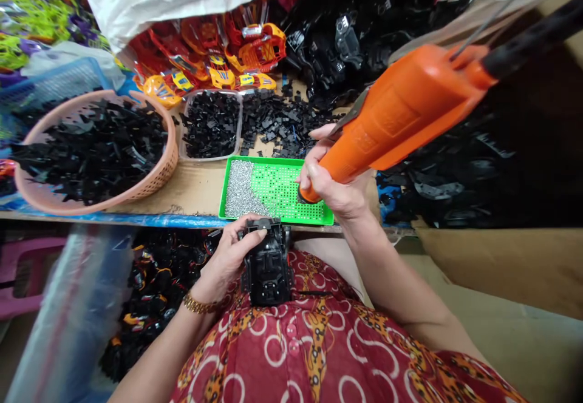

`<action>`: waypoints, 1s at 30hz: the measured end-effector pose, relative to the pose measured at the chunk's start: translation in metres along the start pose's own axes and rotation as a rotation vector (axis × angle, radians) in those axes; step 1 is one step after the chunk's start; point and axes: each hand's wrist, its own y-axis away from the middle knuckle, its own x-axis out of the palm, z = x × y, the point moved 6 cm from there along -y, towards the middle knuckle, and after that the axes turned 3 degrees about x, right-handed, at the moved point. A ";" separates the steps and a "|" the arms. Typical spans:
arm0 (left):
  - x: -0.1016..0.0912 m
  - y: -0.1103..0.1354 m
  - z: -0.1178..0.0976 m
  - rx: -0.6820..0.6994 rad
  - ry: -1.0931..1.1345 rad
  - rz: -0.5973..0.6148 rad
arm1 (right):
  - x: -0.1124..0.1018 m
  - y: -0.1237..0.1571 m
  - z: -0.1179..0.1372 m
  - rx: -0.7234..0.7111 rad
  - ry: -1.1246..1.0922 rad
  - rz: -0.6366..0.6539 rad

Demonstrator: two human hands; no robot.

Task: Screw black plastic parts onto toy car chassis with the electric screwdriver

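My left hand (234, 251) grips a black plastic toy car chassis (269, 269), thumb on its upper end, close to my lap. Wrapped round the lower body of an orange electric screwdriver (387, 118) is my right hand (334, 184). The screwdriver slants up to the right, and its dark nose is over a green perforated tray (277, 220). Small silvery screws (239, 187) are heaped in the tray's left part. The tip of the screwdriver's bit cannot be made out.
A pink basket (170, 163) and a clear box (240, 127) hold small black parts. Orange car bodies (218, 57) lie behind them. Black chassis parts (319, 57) are piled at the back right. More assembled pieces (155, 287) lie below the table's left edge, near a cardboard box (501, 269).
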 end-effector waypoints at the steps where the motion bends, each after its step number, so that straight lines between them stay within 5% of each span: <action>1: 0.000 0.000 0.000 -0.002 0.002 -0.005 | 0.001 0.000 -0.005 0.006 -0.005 -0.001; 7: -0.002 -0.003 0.005 -0.030 0.028 -0.025 | 0.001 0.003 -0.030 0.069 0.025 -0.045; 30: -0.002 -0.003 0.007 -0.057 0.054 -0.030 | 0.002 0.010 -0.032 0.101 0.074 -0.029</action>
